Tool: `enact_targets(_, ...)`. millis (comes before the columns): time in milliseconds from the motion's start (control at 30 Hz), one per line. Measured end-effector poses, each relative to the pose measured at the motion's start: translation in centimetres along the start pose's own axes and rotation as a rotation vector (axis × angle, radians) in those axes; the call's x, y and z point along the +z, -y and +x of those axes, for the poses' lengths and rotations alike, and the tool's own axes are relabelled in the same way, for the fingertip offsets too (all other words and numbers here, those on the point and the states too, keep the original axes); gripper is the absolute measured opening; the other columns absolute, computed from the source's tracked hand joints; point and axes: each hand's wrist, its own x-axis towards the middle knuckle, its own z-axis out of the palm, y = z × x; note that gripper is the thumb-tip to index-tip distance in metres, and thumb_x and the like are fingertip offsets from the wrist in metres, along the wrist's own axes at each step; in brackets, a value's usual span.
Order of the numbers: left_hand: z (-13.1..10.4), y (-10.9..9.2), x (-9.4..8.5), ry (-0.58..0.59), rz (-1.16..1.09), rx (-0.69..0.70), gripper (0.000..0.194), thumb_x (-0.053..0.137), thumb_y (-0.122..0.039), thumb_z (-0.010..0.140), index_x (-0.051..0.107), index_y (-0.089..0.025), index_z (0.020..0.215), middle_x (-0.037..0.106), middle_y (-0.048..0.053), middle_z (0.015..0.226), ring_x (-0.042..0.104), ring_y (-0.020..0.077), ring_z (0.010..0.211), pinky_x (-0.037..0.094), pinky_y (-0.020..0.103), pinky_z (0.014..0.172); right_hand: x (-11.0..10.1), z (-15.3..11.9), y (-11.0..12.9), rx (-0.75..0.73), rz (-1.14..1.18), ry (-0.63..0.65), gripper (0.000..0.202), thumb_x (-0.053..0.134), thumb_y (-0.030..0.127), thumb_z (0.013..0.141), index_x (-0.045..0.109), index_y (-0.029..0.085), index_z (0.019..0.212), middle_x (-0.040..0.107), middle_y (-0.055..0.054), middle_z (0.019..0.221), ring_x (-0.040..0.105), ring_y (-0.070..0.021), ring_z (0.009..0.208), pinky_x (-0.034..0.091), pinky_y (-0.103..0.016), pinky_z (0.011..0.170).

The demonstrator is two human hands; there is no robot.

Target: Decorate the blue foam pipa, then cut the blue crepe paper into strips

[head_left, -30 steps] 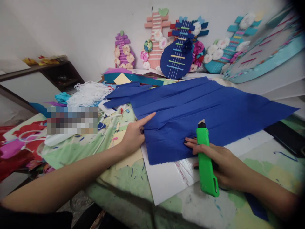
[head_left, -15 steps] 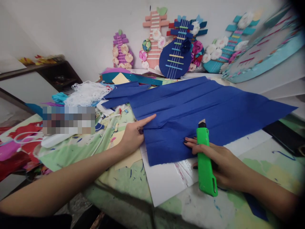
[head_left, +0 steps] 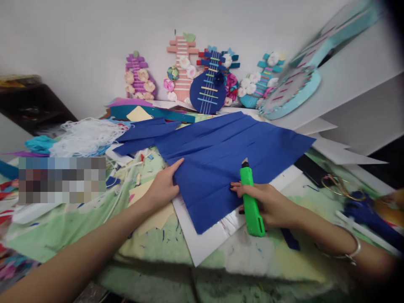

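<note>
The right hand (head_left: 268, 204) is clenched around a bright green plastic utility knife (head_left: 251, 200), blade tip forward and resting on the large sheet of deep blue crepe paper (head_left: 227, 147); its fingers (head_left: 237, 188) also press the paper beside the knife. The left hand (head_left: 164, 185) lies flat and released on the sheet's left edge, forefinger no longer stretched out as far as a moment ago; it grasps nothing and only pins the paper. The blue sheet lies spread on a white board (head_left: 205, 244) over the paint-stained green counter (head_left: 277, 269). Since a second ago both hands and the knife hold nearly the same places on the sheet; mostly the view has swung, so the cut seems not to have advanced. Foam guitar-shaped crafts (head_left: 206, 84) lean on the wall behind; tangled white string (head_left: 85, 134) lies to the left.
</note>
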Motion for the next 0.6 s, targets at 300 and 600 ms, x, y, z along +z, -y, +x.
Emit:
enact_targets(300,-0.6,-0.1,-1.1,0.002,0.184,0.065,0.072,0.049,-0.01,0.067,0.045,-0.017,0.138,0.064,0.01,0.122,0.064,0.0263,0.105,0.05,0.04,0.092,-6.5,2.2,-3.6,0.648,-0.531,0.143,0.035,0.058,0.026,0.08,0.051,0.018,0.113,0.068,-0.007,0.083,0.064,-0.0238,0.077,0.044,-0.028,0.067)
enact_targets(600,-2.6,-1.0,-2.0,-0.113,0.554,0.267,0.044,0.043,-0.029,0.087,0.055,-0.016,0.127,0.067,0.015,0.107,0.06,0.0345,0.107,0.044,0.052,0.092,-8.4,3.1,-5.8,0.717,-0.521,0.266,0.049,0.066,0.024,0.074,0.056,0.016,0.121,0.069,-0.01,0.099,0.065,-0.0241,0.088,0.047,-0.027,0.07)
